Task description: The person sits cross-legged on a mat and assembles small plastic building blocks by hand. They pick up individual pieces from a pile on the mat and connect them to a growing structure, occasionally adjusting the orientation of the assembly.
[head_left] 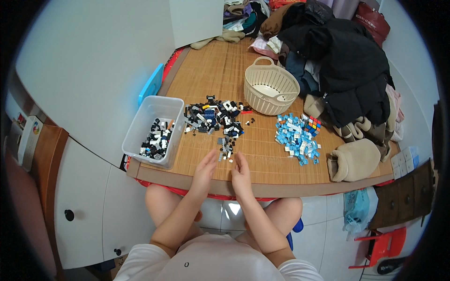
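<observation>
Both my hands hover at the near edge of a bamboo mat, palms facing each other with a gap between. My left hand (203, 173) has its fingers stretched out and holds nothing. Likewise empty, my right hand (240, 174) points its extended fingers away from me. Just beyond the fingertips lie a few small grey and white building bricks (226, 146), trailing from a larger heap of black, grey and white bricks (213, 114). To the left stands a clear plastic bin (132, 136) partly filled with similar bricks (158, 140).
A beige woven-look basket (269, 89) stands behind. Right of it lie blue and white tiles (296, 138) and a puzzle cube (312, 125). Dark clothes (347, 65) are heaped at the far right, a beige rolled cloth (356, 160) nearer. A blue lid (151, 84) leans behind the bin.
</observation>
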